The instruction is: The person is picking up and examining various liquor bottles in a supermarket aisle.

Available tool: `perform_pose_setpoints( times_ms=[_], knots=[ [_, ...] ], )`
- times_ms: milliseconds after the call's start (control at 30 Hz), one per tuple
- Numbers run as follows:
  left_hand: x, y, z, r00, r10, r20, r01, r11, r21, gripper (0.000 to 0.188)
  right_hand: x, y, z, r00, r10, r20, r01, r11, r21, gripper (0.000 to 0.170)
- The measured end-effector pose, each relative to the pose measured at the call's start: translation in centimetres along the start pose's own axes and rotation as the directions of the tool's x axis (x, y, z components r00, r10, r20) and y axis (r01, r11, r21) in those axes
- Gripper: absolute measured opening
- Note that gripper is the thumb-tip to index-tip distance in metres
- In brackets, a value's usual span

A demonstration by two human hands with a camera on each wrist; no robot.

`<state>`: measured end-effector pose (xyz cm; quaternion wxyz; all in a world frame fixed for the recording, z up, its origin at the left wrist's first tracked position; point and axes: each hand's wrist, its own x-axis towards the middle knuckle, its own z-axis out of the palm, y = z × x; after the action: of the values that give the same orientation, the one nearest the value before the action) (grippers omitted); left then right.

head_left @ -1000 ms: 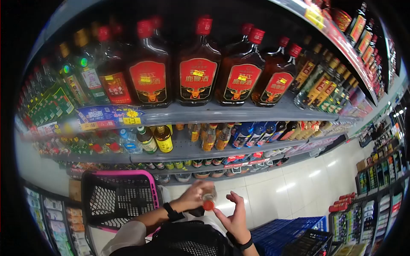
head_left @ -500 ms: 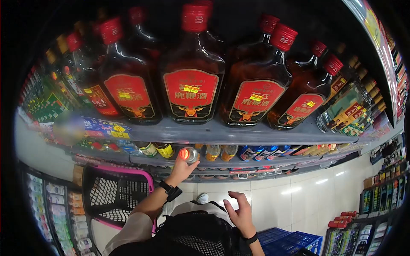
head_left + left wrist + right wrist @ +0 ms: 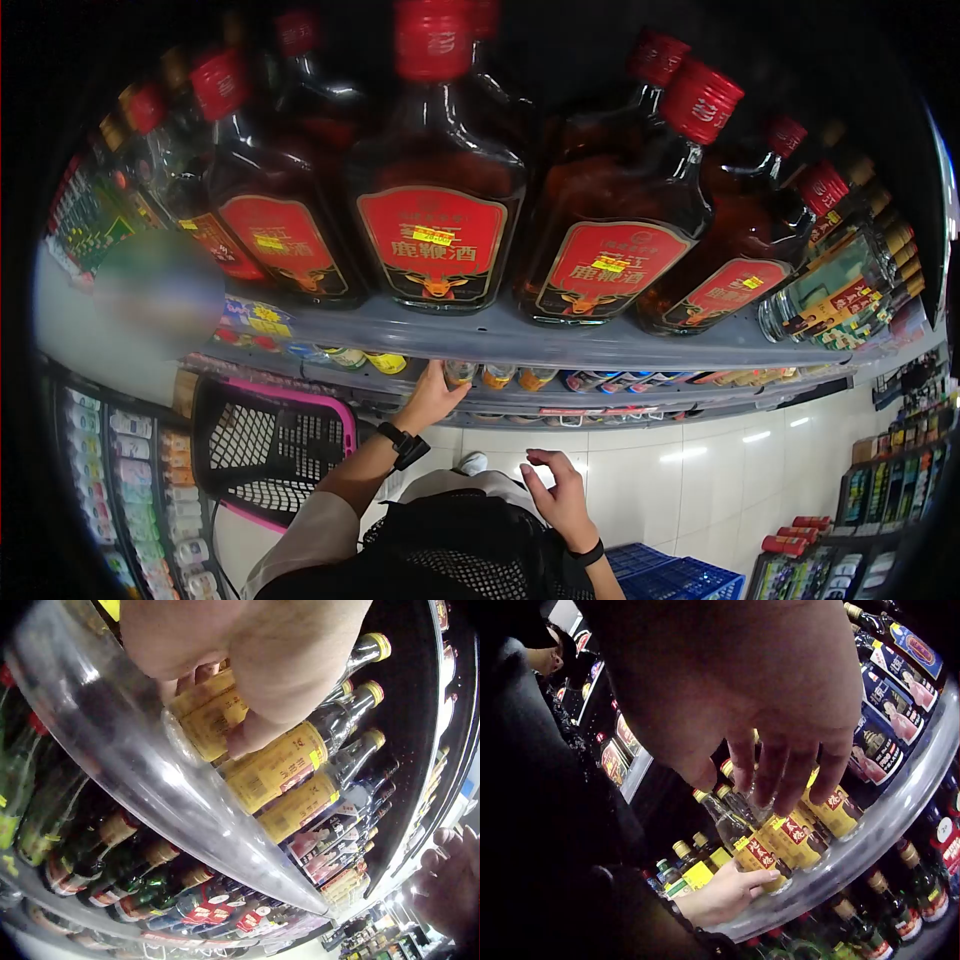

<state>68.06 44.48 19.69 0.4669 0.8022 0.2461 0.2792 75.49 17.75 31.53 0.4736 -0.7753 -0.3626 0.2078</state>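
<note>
On the second shelf, at its front edge, my left hand (image 3: 433,395) grips a clear bottle with a yellow label (image 3: 759,859); the fingers curl round its lower part in the left wrist view (image 3: 202,712). Matching yellow-labelled bottles (image 3: 274,769) stand beside it to the right. The right hand (image 3: 562,500) hangs in the air in front of my body, fingers loosely bent and holding nothing; in the right wrist view this hand (image 3: 765,697) shows large before the shelf.
Large red-capped bottles (image 3: 430,240) fill the upper shelf, whose edge (image 3: 480,335) overhangs the left hand. A black and pink basket (image 3: 345,415) stands at the left, a blue crate (image 3: 690,580) at lower right. Green bottles (image 3: 161,862) line the shelf below.
The left hand has moved from in front of my body, near the right hand, forward onto the second shelf with the bottle. My view has come nearer to the upper shelf.
</note>
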Motion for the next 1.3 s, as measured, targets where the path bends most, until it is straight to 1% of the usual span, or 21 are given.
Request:
perform_pose_setpoints(
  times_ms=[33,67,233,367,467,533,567,767,833,967,1033,1167,1233,1300],
  knots=[
    [-0.1,-0.2,0.0,0.999,-0.035,0.020,0.034,0.999,0.019,0.057,0.0,0.1,0.1,1.000,0.023,-0.004,-0.023,1.000,0.008,0.030],
    [0.0,-0.2,-0.1,0.999,-0.040,0.019,0.039,0.999,0.021,0.057,0.1,0.1,0.1,1.000,0.025,0.001,-0.025,1.000,0.010,0.030],
    [0.3,-1.3,-0.1,0.996,-0.017,0.082,0.019,1.000,-0.019,0.058,0.1,0.2,0.1,0.999,0.047,0.012,-0.048,0.998,0.031,0.032],
    [0.2,-1.6,0.6,0.998,0.034,0.050,-0.036,0.999,0.040,0.061,-0.1,0.5,-0.1,0.999,0.054,0.007,-0.054,0.998,0.036,0.032],
    [0.2,-1.7,1.0,0.999,0.041,0.026,-0.041,0.999,-0.010,0.058,-0.3,0.7,-0.1,0.997,0.075,0.005,-0.075,0.996,0.050,0.032],
    [0.2,-2.8,1.4,0.998,0.036,0.042,-0.031,0.993,-0.117,0.060,-0.5,1.1,-0.1,0.998,0.065,-0.010,-0.064,0.996,0.065,0.032],
    [0.2,-2.4,1.4,0.998,0.038,0.042,-0.033,0.992,-0.119,0.060,-0.5,1.1,-0.2,0.998,0.064,-0.012,-0.064,0.996,0.064,0.032],
    [0.6,-1.1,1.3,1.000,0.000,0.029,0.005,0.983,-0.181,0.069,-0.3,0.9,-1.2,0.998,0.065,-0.010,-0.065,0.997,0.048,0.031],
    [0.6,-0.4,1.0,0.994,-0.081,0.069,0.091,0.982,-0.166,0.071,-0.4,1.1,-1.4,0.998,0.065,-0.017,-0.064,0.996,0.062,0.031],
    [0.6,-1.4,0.7,0.993,-0.048,0.105,0.066,0.982,-0.177,0.068,-0.8,1.7,-1.4,0.998,0.042,-0.047,-0.039,0.997,0.069,0.032],
    [0.7,-2.0,0.6,0.989,-0.007,0.146,0.039,0.974,-0.221,0.066,-1.0,1.4,-1.9,0.996,0.082,-0.028,-0.080,0.995,0.066,0.032],
    [0.3,-2.2,-0.3,0.989,-0.004,0.149,0.035,0.978,-0.205,0.064,-1.6,1.7,-2.0,0.994,0.105,-0.015,-0.103,0.993,0.064,0.032],
    [0.1,-1.6,-0.4,0.978,-0.096,0.183,0.144,0.953,-0.267,0.065,-1.9,2.4,-2.1,0.999,0.050,-0.020,-0.050,0.998,0.033,0.032],
    [0.3,-1.6,-0.2,0.980,-0.091,0.179,0.137,0.955,-0.262,0.066,-1.9,2.5,-2.4,0.998,0.069,-0.005,-0.069,0.997,0.042,0.032]
  ],
)
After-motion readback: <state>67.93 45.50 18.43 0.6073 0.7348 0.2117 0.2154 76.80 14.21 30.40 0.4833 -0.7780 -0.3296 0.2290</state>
